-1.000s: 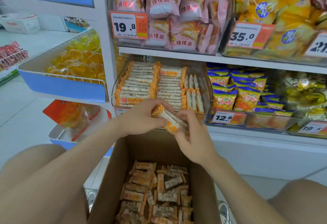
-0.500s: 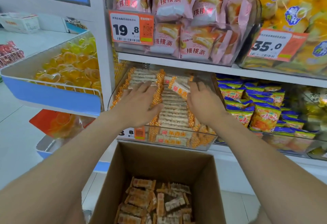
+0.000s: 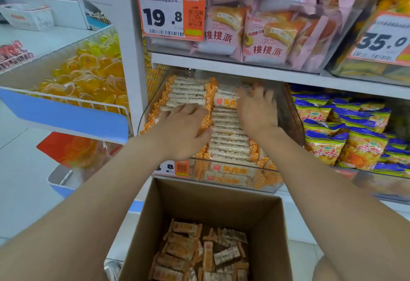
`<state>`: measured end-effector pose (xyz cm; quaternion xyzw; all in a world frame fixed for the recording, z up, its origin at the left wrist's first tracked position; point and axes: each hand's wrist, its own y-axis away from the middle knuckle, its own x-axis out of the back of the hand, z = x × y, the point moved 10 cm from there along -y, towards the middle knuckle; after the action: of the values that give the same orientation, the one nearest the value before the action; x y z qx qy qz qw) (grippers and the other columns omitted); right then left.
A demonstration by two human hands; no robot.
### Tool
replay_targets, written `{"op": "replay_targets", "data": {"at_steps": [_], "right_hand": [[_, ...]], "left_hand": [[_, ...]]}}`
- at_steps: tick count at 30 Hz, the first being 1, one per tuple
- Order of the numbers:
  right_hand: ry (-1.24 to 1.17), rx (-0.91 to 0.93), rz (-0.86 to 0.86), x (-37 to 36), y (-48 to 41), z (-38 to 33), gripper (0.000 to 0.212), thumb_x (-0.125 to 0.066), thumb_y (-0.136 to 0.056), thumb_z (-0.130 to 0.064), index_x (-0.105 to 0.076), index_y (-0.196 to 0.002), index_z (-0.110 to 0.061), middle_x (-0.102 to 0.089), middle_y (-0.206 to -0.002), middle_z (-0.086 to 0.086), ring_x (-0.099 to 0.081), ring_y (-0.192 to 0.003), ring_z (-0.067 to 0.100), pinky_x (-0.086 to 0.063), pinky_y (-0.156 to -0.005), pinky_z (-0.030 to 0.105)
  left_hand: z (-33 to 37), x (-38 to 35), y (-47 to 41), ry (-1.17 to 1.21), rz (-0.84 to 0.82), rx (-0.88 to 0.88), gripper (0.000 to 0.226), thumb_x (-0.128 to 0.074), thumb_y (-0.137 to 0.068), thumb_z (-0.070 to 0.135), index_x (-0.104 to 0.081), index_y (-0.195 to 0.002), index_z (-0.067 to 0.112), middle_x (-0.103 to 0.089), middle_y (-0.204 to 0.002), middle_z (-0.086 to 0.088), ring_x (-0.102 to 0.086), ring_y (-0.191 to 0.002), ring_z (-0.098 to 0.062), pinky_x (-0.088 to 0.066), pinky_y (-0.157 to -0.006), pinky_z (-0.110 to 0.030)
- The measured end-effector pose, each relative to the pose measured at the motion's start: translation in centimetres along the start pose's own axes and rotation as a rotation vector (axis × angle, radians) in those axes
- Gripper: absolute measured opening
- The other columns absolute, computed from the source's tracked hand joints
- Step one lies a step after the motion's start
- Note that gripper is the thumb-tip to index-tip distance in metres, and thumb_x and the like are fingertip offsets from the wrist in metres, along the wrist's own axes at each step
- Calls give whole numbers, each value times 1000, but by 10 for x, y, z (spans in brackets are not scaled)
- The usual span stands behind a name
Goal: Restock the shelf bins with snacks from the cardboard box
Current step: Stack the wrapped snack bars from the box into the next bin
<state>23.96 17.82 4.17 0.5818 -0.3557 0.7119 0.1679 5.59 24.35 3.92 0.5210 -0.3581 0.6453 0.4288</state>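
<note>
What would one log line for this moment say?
left hand: on bars | right hand: on bars | bin: stocked | box: bars inside

Above the open cardboard box (image 3: 213, 203), the left grip (image 3: 182, 130) is lying flat on the left stack of orange-ended snack bars (image 3: 228, 145) in the clear shelf bin (image 3: 289, 112), while the right grip (image 3: 257, 110), fingers spread, is pressing on the neighbouring stack.

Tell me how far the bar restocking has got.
Done: two rows of wrapped bars already line the clear bin. In hand: left hand and right hand rest on those rows. Left: many loose bars lie in the cardboard box.
</note>
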Motion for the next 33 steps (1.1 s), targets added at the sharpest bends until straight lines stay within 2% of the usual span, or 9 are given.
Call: {"op": "replay_targets", "data": {"at_steps": [7, 11, 15, 19, 23, 26, 28, 31, 33], "right_hand": [[-206, -48, 61, 3, -8, 7, 41, -56, -101, -6, -58, -139, -22, -53, -135, 23, -57, -120, 47, -57, -91, 54], [-39, 40, 27, -2, 0, -9, 49, -63, -86, 4, -60, -133, -11, -48, -146, 19, -45, -133, 47, -51, -98, 54], [17, 74, 26, -1, 5, -7, 65, -65, -88, -6, -49, -150, -15, -43, -154, 16, -39, -138, 43, -39, -111, 52], [-41, 56, 42, 15, 16, -1, 73, -60, -90, -11, -33, -159, -11, -41, -152, 22, -39, -139, 43, -36, -112, 52], [-72, 107, 53, 45, 46, -9, 57, -61, -93, -14, -50, -148, -12, -45, -149, 20, -44, -135, 42, -40, -108, 51], [-244, 202, 84, 78, 86, -16, 35, -57, -95, -17, -67, -128, -14, -62, -125, 13, -58, -116, 35, -51, -96, 48], [-406, 229, 0, 93, 115, -18, 25, -55, -95, -20, -73, -112, -19, -71, -103, 1, -66, -96, 21, -57, -85, 41], [-518, 287, -307, 96, 154, -25, 24, -54, -92, -16, -77, -87, -22, -67, -65, -15, -63, -68, 3, -52, -67, 23], [-516, 376, -539, 82, 187, -38, 25, -56, -91, -12, -78, -83, -19, -66, -61, -23, -62, -65, 2, -48, -58, 20]], "left_hand": [[-1, 1, 1, 4, -16, 5, 63, -32, -107, 56, -25, -163, 27, -18, -172, -1, -15, -158, -28, -16, -124, -58], [2, 0, 1, -22, -5, 11, 62, -30, -107, 55, -26, -162, 26, -19, -171, -1, -15, -157, -28, -17, -123, -56], [3, -1, 0, -28, 20, 7, 61, -32, -107, 55, -28, -161, 26, -21, -170, -2, -17, -157, -28, -19, -122, -56], [2, 5, 4, -10, 49, -15, 69, -31, -102, 63, -32, -159, 25, -28, -168, -3, -24, -155, -30, -24, -121, -59], [7, 20, 17, 38, 118, -65, 69, -30, -101, 66, -38, -157, 26, -35, -163, -2, -30, -151, -31, -31, -118, -60], [33, 41, 39, 79, 330, -238, 42, -41, -105, 49, -56, -137, 26, -53, -136, 1, -50, -128, -27, -44, -104, -49], [45, 41, 56, 101, 392, -276, 23, -52, -101, 35, -64, -117, 24, -57, -110, 3, -56, -105, -23, -48, -90, -44], [60, 7, 73, 165, 207, -244, 5, -57, -97, 29, -63, -97, 27, -58, -81, 11, -56, -77, -12, -52, -72, -41], [79, -40, 88, 142, -51, -277, 10, -56, -98, 29, -61, -90, 27, -59, -76, 11, -56, -70, -10, -54, -71, -41]]}}
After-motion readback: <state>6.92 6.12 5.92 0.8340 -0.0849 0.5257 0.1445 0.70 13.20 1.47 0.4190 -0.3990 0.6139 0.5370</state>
